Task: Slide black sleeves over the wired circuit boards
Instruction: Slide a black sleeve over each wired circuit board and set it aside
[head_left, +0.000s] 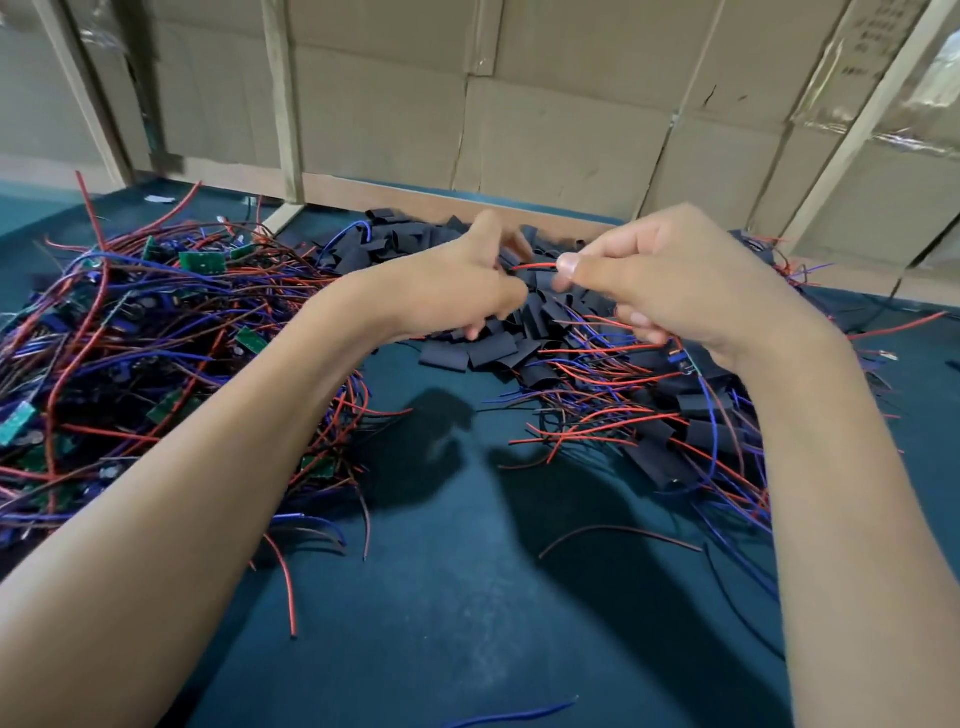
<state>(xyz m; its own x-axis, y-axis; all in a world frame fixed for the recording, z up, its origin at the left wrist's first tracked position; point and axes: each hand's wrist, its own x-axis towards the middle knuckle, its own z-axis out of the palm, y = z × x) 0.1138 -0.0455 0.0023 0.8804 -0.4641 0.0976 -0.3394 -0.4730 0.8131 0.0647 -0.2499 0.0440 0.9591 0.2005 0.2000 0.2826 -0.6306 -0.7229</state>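
The right hand (675, 280) is raised over the middle of the tabletop (467, 597), thumb and forefinger pinched on the end of a red wire (535, 266) that runs across toward the left hand (467, 291). More red and blue wires trail out from under the right palm toward 5 o'clock, where a small board (684, 362) peeks out just below the heel of the hand; how it is held cannot be told. The left hand has its fingers curled in toward the palm, blurred, right at the free tip of the red wire. Something dark lies among its fingers, but against the black sleeves behind it, a grip cannot be confirmed.

The heap of loose black sleeves (498, 353) lies flat on the tabletop at 12 o'clock from the hands and directly beneath them. At 9 o'clock a big tangle of wired circuit boards (202, 262) spreads out, green boards showing among red and blue leads. At 3 to 4 o'clock lies a second pile (660, 462) of boards in black sleeves with wires sticking out. Cardboard boxes (571, 130) stand along the far edge.
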